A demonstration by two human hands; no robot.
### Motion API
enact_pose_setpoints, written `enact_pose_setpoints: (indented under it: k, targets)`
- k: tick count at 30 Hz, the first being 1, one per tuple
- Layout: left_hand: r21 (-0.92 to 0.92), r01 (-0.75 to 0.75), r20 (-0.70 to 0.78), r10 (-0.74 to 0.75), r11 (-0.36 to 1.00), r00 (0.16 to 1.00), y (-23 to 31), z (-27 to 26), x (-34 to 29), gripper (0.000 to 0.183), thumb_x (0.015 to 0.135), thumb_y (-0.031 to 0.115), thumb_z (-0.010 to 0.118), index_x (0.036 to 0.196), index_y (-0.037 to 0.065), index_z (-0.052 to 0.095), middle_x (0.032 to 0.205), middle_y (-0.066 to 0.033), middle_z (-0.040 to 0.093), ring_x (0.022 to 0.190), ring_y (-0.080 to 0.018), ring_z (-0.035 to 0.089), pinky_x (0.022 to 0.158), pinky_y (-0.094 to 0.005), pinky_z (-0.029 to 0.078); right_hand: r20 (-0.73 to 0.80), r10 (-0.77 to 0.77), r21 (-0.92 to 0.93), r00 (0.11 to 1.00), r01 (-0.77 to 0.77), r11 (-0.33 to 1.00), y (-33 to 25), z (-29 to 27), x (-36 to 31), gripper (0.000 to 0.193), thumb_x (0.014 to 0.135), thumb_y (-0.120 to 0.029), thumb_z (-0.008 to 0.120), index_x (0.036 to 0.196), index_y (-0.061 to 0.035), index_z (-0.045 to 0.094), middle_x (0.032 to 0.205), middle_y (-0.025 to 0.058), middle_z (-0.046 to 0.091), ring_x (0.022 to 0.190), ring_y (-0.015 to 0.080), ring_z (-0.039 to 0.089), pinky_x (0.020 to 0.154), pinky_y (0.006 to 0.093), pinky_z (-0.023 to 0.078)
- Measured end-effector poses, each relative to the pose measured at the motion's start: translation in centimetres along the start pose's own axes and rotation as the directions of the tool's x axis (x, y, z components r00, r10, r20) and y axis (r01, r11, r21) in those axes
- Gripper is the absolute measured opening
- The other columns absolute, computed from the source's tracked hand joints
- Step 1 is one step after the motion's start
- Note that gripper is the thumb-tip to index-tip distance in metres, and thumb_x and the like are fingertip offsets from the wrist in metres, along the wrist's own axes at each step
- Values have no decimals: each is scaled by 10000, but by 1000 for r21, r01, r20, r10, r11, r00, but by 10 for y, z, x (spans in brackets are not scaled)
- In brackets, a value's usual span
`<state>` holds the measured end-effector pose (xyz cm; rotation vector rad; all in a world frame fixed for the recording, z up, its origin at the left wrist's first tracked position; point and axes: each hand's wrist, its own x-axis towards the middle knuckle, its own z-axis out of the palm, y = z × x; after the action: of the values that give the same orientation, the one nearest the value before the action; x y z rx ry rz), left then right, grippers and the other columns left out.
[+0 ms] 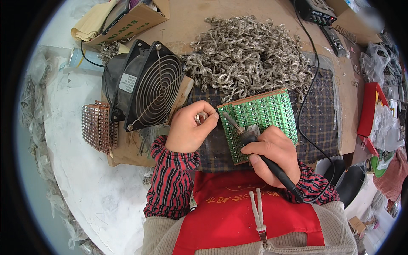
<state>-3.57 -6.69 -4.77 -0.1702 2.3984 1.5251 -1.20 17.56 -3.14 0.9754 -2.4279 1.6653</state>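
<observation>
My right hand (274,155) grips a soldering iron (276,170) by its black handle. Its metal tip points up and left over a green circuit board panel (272,111), near the board's upper left corner. Rows of small parts cover that board, which lies on a dark plaid cloth (319,127). Beside the board's left edge, my left hand (189,127) is closed in a pinch around a small shiny coil of solder wire (200,118). Whether a wire end reaches the board is too small to tell. A small greyish lump (253,129) shows behind the iron.
A black fan with a wire guard (159,87) stands left of my left hand. A heap of silvery looped wire bundles (250,55) lies beyond the board. More panels (100,127) are stacked at left. The iron's black cord (301,123) runs along the right, below a black control box (315,12).
</observation>
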Motion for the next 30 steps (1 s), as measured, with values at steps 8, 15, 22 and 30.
enact_pose_setpoints:
  k: [8, 15, 22, 30]
  targets:
    - [468, 44, -314, 120, 882, 942, 36, 5, -28, 118, 885, 126, 732, 967, 68, 670, 907, -53, 601, 636, -198, 607, 590, -343, 485, -93, -36, -2, 995, 36, 999, -1, -19, -8, 222, 807, -64, 708, 1028, -52, 722, 782, 84, 591, 707, 266, 529, 642, 376, 442]
    - [860, -163, -121, 503, 484, 856, 52, 22, 38, 129, 832, 150, 778, 938, 110, 716, 932, -89, 609, 768, -316, 651, 659, -403, 531, -127, -77, -51, 989, 71, 996, -7, -28, -12, 283, 812, -21, 717, 1095, -35, 710, 834, 112, 604, 708, 266, 547, 656, 370, 461]
    - [575, -257, -206, 442, 777, 873, 54, 14, 41, 251, 853, 327, 783, 812, 90, 712, 851, -80, 637, 715, -287, 661, 623, -409, 524, -214, -20, -1, 977, 20, 1000, -8, -37, -8, 316, 902, -38, 726, 1213, -9, 678, 879, 126, 637, 727, 261, 614, 659, 353, 508]
    - [653, -326, -167, 550, 684, 818, 50, 20, 53, 211, 922, 223, 737, 850, 32, 682, 817, -73, 613, 631, -219, 620, 576, -340, 504, -175, -27, -47, 984, 20, 999, -9, -38, -9, 332, 933, -112, 732, 1249, -36, 659, 878, 117, 671, 726, 251, 649, 629, 358, 521]
